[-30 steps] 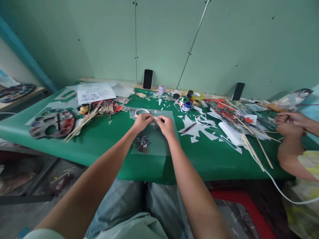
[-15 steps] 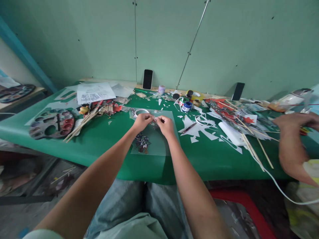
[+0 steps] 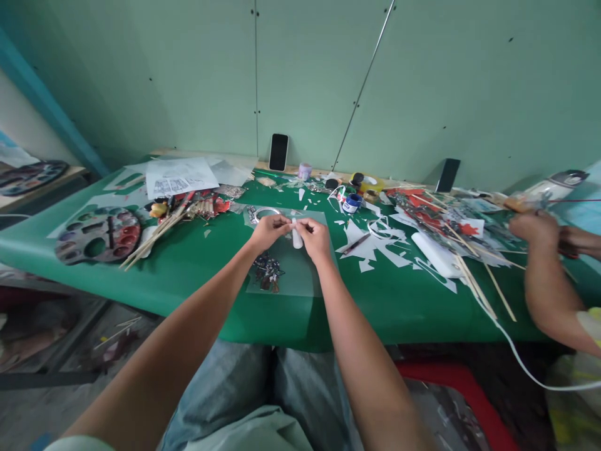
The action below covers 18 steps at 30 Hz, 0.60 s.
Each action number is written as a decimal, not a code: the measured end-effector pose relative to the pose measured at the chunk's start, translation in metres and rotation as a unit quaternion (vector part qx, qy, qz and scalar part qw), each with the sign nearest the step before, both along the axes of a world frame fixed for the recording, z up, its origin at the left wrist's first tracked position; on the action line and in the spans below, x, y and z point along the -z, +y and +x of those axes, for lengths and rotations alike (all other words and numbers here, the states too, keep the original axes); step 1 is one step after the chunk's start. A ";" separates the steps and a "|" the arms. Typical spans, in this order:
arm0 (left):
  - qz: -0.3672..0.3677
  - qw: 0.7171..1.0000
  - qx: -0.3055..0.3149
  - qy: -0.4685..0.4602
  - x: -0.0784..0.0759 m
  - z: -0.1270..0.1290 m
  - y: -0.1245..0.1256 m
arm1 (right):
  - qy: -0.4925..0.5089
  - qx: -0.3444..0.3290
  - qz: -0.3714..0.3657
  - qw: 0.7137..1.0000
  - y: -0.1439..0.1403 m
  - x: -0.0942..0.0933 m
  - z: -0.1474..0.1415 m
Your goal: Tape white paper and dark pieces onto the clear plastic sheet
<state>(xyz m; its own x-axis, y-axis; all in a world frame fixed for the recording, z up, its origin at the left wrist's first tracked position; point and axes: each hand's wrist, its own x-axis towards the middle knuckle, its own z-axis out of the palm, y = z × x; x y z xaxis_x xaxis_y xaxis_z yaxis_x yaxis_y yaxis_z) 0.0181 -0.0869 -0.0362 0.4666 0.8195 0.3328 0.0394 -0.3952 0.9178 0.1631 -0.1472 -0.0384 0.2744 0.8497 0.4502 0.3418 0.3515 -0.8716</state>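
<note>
Both hands meet over a translucent sheet (image 3: 305, 279) on the green-covered table. My left hand (image 3: 270, 232) pinches the upper part of a small white strip (image 3: 297, 239) that looks like paper. From the other side, my right hand (image 3: 314, 237) grips the same strip between thumb and fingers, and its lower end hangs down between the hands. Just beyond my left hand lies a ring-shaped piece (image 3: 265, 213) with a pale rim. Below that hand, a cluster of dark, shiny cut-out pieces (image 3: 267, 272) rests on the sheet.
A paint palette (image 3: 98, 235) and thin wooden sticks (image 3: 157, 235) lie left. White paper scraps (image 3: 370, 247), a blue-labelled jar (image 3: 352, 202) and a white power strip (image 3: 436, 254) are right. Two phones (image 3: 278, 152) lean at the back. A co-worker's hands (image 3: 538, 228) work far right.
The white strip now shows hanging between my fingers, where it was barely visible before. My hands stay in nearly the same place. The co-worker's hands have shifted.
</note>
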 end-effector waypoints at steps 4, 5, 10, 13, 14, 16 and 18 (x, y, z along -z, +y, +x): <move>0.013 1.000 -0.010 0.020 0.000 -0.002 0.002 | 0.029 -0.008 -0.014 0.999 0.002 0.002 0.000; 0.018 0.999 -0.011 0.030 0.000 -0.002 0.002 | 0.027 -0.005 -0.012 1.000 0.002 0.003 0.001; 0.038 0.997 -0.019 0.068 0.001 -0.003 0.004 | -0.002 -0.011 0.014 1.000 0.001 0.003 0.000; 0.050 0.995 -0.026 0.079 0.000 -0.003 0.004 | -0.033 0.004 0.007 0.999 0.001 0.003 0.000; 0.055 0.995 -0.028 0.083 -0.001 -0.002 0.003 | -0.043 0.012 0.003 0.999 0.001 0.003 0.000; 0.068 0.993 -0.030 0.093 -0.003 -0.002 0.002 | -0.058 0.024 0.004 0.998 0.001 0.003 0.000; 0.082 0.991 -0.032 0.106 -0.005 -0.001 -0.001 | -0.068 0.033 0.016 0.997 0.001 0.003 0.000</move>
<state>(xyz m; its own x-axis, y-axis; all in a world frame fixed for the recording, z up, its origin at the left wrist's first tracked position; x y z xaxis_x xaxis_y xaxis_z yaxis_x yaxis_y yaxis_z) 0.0173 -0.0876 -0.0310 0.4881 0.7931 0.3643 0.2538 -0.5283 0.8102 0.1628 -0.1465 -0.0411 0.2644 0.8160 0.5141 0.4788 0.3517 -0.8044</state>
